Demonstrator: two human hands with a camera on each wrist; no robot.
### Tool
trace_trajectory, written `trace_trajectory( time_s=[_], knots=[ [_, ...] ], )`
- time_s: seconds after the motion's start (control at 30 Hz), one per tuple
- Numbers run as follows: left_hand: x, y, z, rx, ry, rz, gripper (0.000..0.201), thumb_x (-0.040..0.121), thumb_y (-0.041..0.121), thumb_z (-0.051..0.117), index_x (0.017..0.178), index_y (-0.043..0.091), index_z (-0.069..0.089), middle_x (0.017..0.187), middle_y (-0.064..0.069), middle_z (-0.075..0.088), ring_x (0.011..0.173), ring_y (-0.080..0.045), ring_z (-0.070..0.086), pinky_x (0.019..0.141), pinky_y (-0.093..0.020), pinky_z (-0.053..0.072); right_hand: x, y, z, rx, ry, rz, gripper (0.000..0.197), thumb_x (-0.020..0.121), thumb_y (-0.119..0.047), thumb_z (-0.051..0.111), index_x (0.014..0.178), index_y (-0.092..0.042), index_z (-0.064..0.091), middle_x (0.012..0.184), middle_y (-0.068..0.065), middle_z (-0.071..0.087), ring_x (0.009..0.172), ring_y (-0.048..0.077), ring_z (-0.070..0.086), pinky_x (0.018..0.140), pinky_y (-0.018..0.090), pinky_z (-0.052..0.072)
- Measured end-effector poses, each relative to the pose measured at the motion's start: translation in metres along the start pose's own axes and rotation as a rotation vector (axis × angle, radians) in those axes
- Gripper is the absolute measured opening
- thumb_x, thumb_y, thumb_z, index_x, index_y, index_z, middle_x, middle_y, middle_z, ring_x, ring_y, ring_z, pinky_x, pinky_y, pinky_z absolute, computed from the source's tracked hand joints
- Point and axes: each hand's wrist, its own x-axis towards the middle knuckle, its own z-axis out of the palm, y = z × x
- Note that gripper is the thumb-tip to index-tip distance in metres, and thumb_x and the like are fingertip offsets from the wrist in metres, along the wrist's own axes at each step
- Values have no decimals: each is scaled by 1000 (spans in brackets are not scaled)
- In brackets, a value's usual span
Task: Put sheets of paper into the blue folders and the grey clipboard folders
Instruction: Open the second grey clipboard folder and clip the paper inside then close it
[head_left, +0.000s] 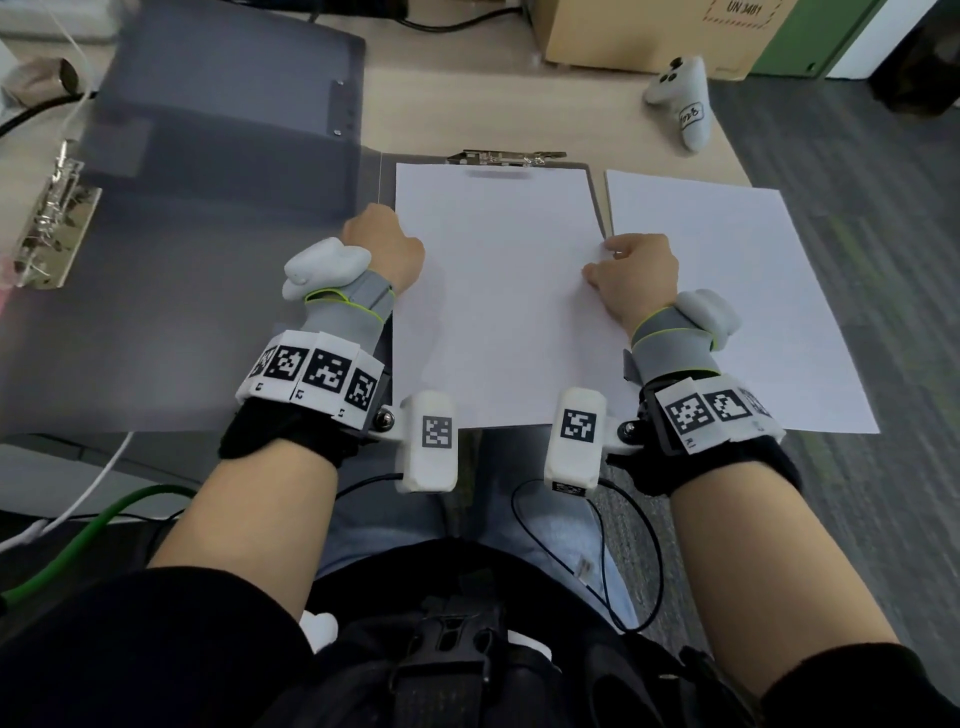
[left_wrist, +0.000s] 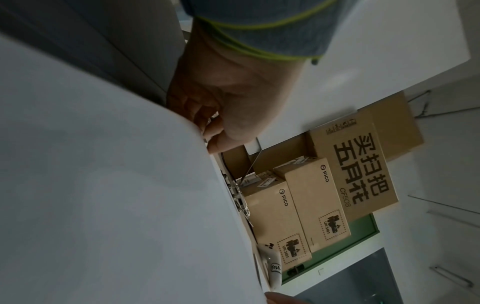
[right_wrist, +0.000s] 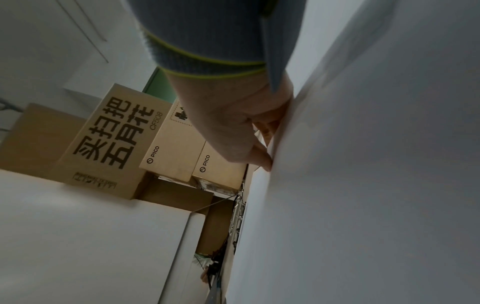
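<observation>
White sheet of paper (head_left: 498, 291) lies on the grey clipboard folder (head_left: 234, 260), its top at the clip (head_left: 506, 157). Your left hand (head_left: 384, 244) and right hand (head_left: 636, 275) pinch its side edges, fingers seemingly curled underneath.

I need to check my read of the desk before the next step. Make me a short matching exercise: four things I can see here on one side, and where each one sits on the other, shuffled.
Things:
1. sheet of paper
2. paper stack
3. white controller
4. grey clipboard folder

Places:
A. at the far right of the desk, near the cardboard boxes
B. lying open, its cover spread to the left
C. held at both side edges by the left hand and right hand, below the metal clip
D. on the desk, right of the folder

Pairs: 1-C, 2-D, 3-A, 4-B
</observation>
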Motion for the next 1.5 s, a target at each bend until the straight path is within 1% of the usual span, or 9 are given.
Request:
trace_trajectory(
  time_s=[0.27, 0.33, 0.47, 0.57, 0.77, 1.0, 1.17, 1.33, 1.5],
  knots=[
    [0, 2, -4, 133, -14, 42, 42, 89, 5, 48, 54, 11, 24, 57, -10, 34, 57, -28, 36, 46, -26, 17, -2, -17, 2, -386, -39, -49, 36, 88, -9, 50, 124, -4, 50, 128, 16, 53, 113, 35, 56, 91, 33, 44],
    [0, 3, -4, 200, -37, 71, 35, 90, 8, 48, 58, 7, 35, 84, -25, 59, 82, -39, 57, 52, -27, 32, -3, -23, 4, -519, -67, -64, 36, 91, -10, 47, 125, -2, 48, 130, 18, 46, 117, 36, 53, 96, 36, 41],
    [6, 1, -2, 310, -84, 72, 30, 91, 19, 48, 109, -5, 55, 125, -23, 53, 111, -39, 55, 81, -38, 42, -6, -34, 8, -735, -109, -75, 33, 94, -10, 43, 125, 0, 47, 95, 21, 41, 127, 29, 39, 104, 35, 33],
    [9, 4, -2, 383, -109, 61, 34, 93, 18, 47, 122, 0, 48, 134, -20, 40, 117, -38, 49, 89, -38, 40, -4, -39, 13, -802, -136, -171, 34, 90, -10, 42, 123, -5, 49, 136, 15, 32, 123, 36, 34, 101, 39, 32],
    [29, 2, 0, 392, -122, 154, 48, 83, 9, 44, 129, 23, 45, 142, -16, 22, 125, -38, 29, 108, -43, 31, 1, -68, 30, -863, -293, -340, 39, 94, -8, 40, 133, -3, 41, 142, 16, 37, 132, 33, 32, 111, 37, 25],
    [45, 22, -3, 205, -257, 198, 59, 85, 4, 37, 139, 29, 40, 161, -1, 0, 147, -27, -1, 121, -39, 11, 39, -80, 45, -498, -328, -230, 39, 92, -13, 47, 127, 2, 45, 138, 15, 42, 124, 30, 44, 98, 35, 42],
    [57, 24, 9, 16, -187, 168, 62, 86, 3, 37, 139, 34, 40, 157, 9, 19, 141, -24, 13, 116, -26, 12, 58, -78, 58, 144, -183, 11, 17, 79, -16, 63, 75, -12, 47, 73, 1, 43, 80, 21, 42, 61, 25, 34],
    [70, 17, 7, 30, -88, 192, 51, 85, 10, 42, 124, 41, 54, 139, 11, 43, 126, -23, 30, 90, -27, 17, 60, -89, 62, 460, -115, 42, 38, 83, -18, 53, 121, -15, 55, 99, 0, 50, 90, 17, 45, 75, 25, 40],
    [81, 14, 4, 9, -55, 180, 43, 82, 20, 49, 115, 45, 60, 128, 14, 49, 124, -21, 33, 88, -30, 20, 65, -99, 72, 539, -128, -64, 26, 90, -14, 52, 112, -7, 65, 95, -1, 59, 85, 8, 52, 72, 13, 40]
  ],
)
